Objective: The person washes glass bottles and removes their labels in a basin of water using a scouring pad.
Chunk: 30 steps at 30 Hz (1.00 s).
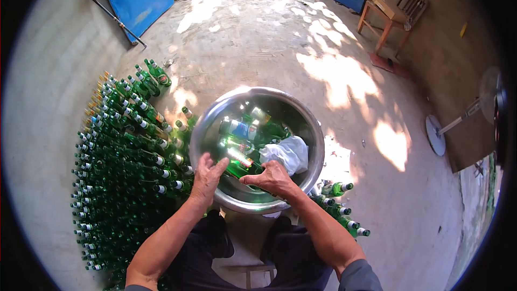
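Observation:
A wide metal basin (318, 156) holds liquid, several green bottles and a crumpled white cloth or bag (291, 153). Over its left rim is my left hand (207, 179), fingers apart and holding nothing. My right hand (274, 179) reaches over the near right side, beside the white item. Its thumb and fingers are closed round one end of a green bottle (241, 161) with a label, which lies tilted between my two hands. The fingertips on the bottle's far side are partly hidden.
Many green bottles (124, 183) stand packed on the left floor. More bottles (344, 211) are right of the basin, near my leg. A wooden chair (390, 16) stands at the back right, a fan (436, 134) at the right. A stool (247, 269) shows below.

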Tool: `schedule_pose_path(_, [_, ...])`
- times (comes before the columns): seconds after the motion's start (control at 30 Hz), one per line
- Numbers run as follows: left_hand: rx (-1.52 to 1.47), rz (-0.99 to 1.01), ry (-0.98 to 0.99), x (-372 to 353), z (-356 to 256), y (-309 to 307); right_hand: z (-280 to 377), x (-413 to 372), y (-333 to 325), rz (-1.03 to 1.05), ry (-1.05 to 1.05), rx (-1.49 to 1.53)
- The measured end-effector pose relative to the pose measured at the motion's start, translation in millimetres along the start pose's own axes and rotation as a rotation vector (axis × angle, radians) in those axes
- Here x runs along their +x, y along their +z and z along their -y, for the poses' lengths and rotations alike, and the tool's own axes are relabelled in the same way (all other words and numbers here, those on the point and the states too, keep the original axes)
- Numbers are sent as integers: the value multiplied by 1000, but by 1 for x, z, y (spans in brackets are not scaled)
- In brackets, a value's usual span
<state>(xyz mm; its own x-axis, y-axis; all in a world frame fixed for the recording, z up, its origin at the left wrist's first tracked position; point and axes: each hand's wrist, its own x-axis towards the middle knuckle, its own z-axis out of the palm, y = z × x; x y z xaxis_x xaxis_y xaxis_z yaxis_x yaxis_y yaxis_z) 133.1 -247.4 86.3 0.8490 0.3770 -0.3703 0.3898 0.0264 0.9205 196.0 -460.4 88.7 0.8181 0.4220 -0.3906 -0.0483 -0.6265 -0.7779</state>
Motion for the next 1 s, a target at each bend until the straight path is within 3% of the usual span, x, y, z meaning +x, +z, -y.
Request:
schedule_pose_path(0.07, [-163, 136, -143, -8, -11, 6, 12, -5, 0, -28, -11, 65])
schedule_pose_path(0.17, [-402, 303, -143, -6, -12, 16, 17, -8, 14, -107, -67, 157])
schedule_pose_path(0.3, [-588, 330, -16, -3, -13, 21, 19, -12, 7, -8, -84, 149])
schedule_pose_path(0.37, [-595, 321, -11, -10, -26, 19, 12, -6, -8, 185, -25, 305])
schedule_pose_path(0.43, [-514, 284, 55, -18, -38, 19, -17, 11, -3, -114, -159, 377])
schedule_pose_path(0.5, [-523, 272, 56, -19, -40, 16, -36, 20, -14, -366, -128, 77])
schedule_pose_path(0.53, [-505, 254, 98, -17, -39, 15, -42, 19, -13, -362, -123, 73])
schedule_pose_path(0.6, [-533, 220, 159, -14, -43, 15, -52, 16, -10, -538, -100, -393])
schedule_pose_path(0.73, [-435, 120, 320, 3, -57, 7, -77, 28, 1, -458, -13, -430])
schedule_pose_path(0.77, [-381, 102, 367, 17, -57, 3, -82, 29, 7, -565, -111, -493])
schedule_pose_path(0.87, [-440, -35, 382, 40, -46, -8, -86, 21, 6, -489, -120, -541])
schedule_pose_path(0.97, [-488, -130, 387, 49, -31, -13, -100, 30, 3, -512, -157, -378])
schedule_pose_path(1.0, [-520, -119, 395, 52, -28, -15, -101, 34, 0, -507, -69, -298])
